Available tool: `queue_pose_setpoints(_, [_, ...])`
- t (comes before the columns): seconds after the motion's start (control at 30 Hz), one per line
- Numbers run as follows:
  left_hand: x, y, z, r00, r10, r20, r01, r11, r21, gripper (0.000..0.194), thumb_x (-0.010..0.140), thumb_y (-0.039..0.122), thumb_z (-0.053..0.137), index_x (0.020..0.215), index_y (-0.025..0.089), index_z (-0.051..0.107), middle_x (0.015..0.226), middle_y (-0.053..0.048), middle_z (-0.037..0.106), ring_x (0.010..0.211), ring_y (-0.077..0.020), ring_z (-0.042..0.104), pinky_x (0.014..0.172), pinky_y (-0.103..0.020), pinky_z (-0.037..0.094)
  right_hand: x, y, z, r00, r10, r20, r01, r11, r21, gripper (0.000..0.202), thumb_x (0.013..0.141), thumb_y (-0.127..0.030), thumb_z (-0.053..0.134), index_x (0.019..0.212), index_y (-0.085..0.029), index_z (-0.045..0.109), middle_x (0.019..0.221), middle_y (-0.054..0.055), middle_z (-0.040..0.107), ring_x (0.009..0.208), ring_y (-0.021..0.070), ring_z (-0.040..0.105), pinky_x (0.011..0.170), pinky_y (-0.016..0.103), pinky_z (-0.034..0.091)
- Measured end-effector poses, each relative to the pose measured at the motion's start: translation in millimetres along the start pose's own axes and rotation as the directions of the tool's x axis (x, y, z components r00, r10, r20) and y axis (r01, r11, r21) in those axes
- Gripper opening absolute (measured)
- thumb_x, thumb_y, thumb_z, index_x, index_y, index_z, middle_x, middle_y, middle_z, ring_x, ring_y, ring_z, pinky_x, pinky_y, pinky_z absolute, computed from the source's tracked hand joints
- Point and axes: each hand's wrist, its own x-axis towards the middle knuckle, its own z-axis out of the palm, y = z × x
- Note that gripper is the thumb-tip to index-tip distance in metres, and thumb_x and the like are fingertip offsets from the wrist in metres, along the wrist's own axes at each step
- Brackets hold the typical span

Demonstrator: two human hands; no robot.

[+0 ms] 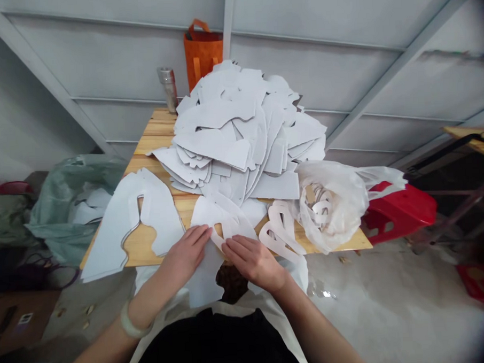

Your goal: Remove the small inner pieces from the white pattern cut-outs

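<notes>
White cutout [205, 210] beneath palm-down left grip [191, 249] and right grip [255, 259]

Monitoring remotely, I class the premises as a small workshop. Grounds: a plain wooden bench [154, 133] bears a large heap of white cut pieces [216, 142]; an open green plastic bag [53, 211] alongside holds more. I note a wall of pale framed panels [311, 23] and small bits scattered on a hard grey floor [371, 304].
</notes>
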Motion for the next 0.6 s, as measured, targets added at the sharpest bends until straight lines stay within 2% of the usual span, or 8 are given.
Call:
queue_pose_setpoints(0.2, [-6, -1, 1.3, 1.0, 0.005, 0.021, -0.004, 1.0, -0.005, 0.053, 0.102, 0.014, 0.039, 0.155, 0.02, 0.04, 0.156, -0.012, 0.051, 0.144, -0.0257, 0.049, 0.118, -0.05, 0.047, -15, -7, 12, 0.997, 0.077, 0.006, -0.077, 0.996, 0.036, 0.028, 0.101, -0.003, 0.041, 0.112, -0.013, 0.065, 0.093, 0.011, 0.07, 0.088, 0.0218, 0.066, 0.079, 0.037, 0.058])
queue_pose_setpoints(0.43, [-5, -1, -0.5, 0.999, 0.031, -0.017, -0.032, 0.999, -0.026, 0.049, 0.101, 0.009, 0.04, 0.148, 0.019, 0.05, 0.152, -0.013, 0.055, 0.141, -0.0261, 0.052, 0.116, -0.051, 0.05, -9, -24, 16, 0.981, 0.185, -0.051, -0.185, 0.983, -0.01, 0.034, 0.098, -0.004, 0.039, 0.116, -0.013, 0.066, 0.093, 0.011, 0.071, 0.081, 0.0223, 0.064, 0.07, 0.037, 0.056])
queue_pose_setpoints(0.5, [-5, -1, -0.2, 1.0, 0.022, -0.019, -0.023, 0.999, -0.036, 0.048, 0.1, 0.008, 0.041, 0.146, 0.018, 0.052, 0.151, -0.014, 0.055, 0.14, -0.0264, 0.052, 0.115, -0.051, 0.05, -4, -22, 13, 0.983, 0.176, -0.056, -0.177, 0.984, -0.02, 0.036, 0.098, -0.004, 0.038, 0.12, -0.012, 0.065, 0.094, 0.011, 0.071, 0.082, 0.0229, 0.064, 0.07, 0.038, 0.056])
queue_pose_setpoints(0.6, [-5, -2, 1.2, 0.999, 0.01, -0.033, -0.011, 0.999, -0.05, 0.047, 0.101, 0.009, 0.041, 0.145, 0.018, 0.054, 0.149, -0.013, 0.056, 0.138, -0.0265, 0.054, 0.115, -0.049, 0.05, 10, -13, 6, 0.995, 0.083, -0.048, -0.086, 0.995, -0.057, 0.03, 0.1, -0.005, 0.043, 0.119, -0.009, 0.066, 0.093, 0.012, 0.071, 0.081, 0.0226, 0.063, 0.071, 0.037, 0.055])
